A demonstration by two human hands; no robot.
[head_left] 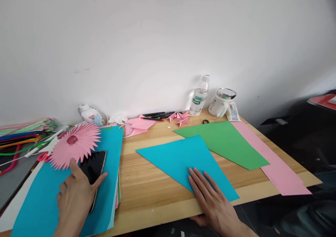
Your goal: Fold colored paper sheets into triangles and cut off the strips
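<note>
My left hand (76, 195) is over a black phone (96, 163) on a stack of blue paper (34, 202). Its thumb and index finger are spread apart, with the index fingertip at the lower edge of a pink paper flower (85, 139); the other fingers are partly hidden. My right hand (210, 198) lies flat on a folded blue paper sheet (181, 156), fingers stretched out and thumb below the table edge. That sheet overlaps a green paper sheet (228, 142), which lies partly over pink paper (283, 174).
Along the wall stand a water bottle (200, 97), a white mug (220, 104) and a tilted white bottle (91, 114). Black pens (157, 115), pink folded paper stars (181, 118) and pink paper pieces (139, 125) lie at the back. Colourful strips (23, 135) crowd the left.
</note>
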